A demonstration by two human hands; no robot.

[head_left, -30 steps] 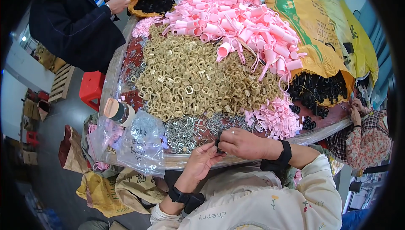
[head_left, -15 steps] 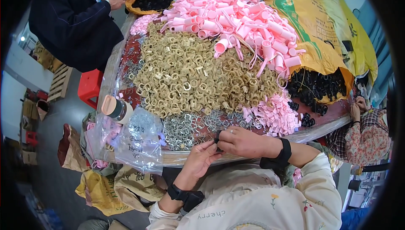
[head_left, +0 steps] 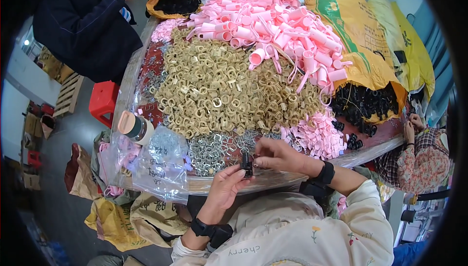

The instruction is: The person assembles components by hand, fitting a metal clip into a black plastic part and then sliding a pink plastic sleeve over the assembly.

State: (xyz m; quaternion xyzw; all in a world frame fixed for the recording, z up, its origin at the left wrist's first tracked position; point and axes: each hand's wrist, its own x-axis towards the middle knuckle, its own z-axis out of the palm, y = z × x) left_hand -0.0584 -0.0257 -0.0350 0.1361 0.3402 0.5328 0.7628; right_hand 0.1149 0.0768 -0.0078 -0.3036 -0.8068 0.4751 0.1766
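Near the table's front edge, my left hand pinches a small black plastic part upright between thumb and fingers. Just to the right of it is my right hand, apart from the part, its fingers curled together; whatever lies between its fingertips is too small to make out. Beyond my hands spreads a layer of small silver metal rings. Behind that rises a large heap of tan buckle-like loops. Small pink pieces lie in a pile beyond my right hand.
Pink cylinders with straps cover the far end. An orange woven sack spills black parts at right. A bottle and clear plastic bag stand left. One co-worker is far left, another right.
My right hand has drawn away from the black plastic part, up and to the right, leaving it in my left hand. The co-worker at far left has raised a hand.
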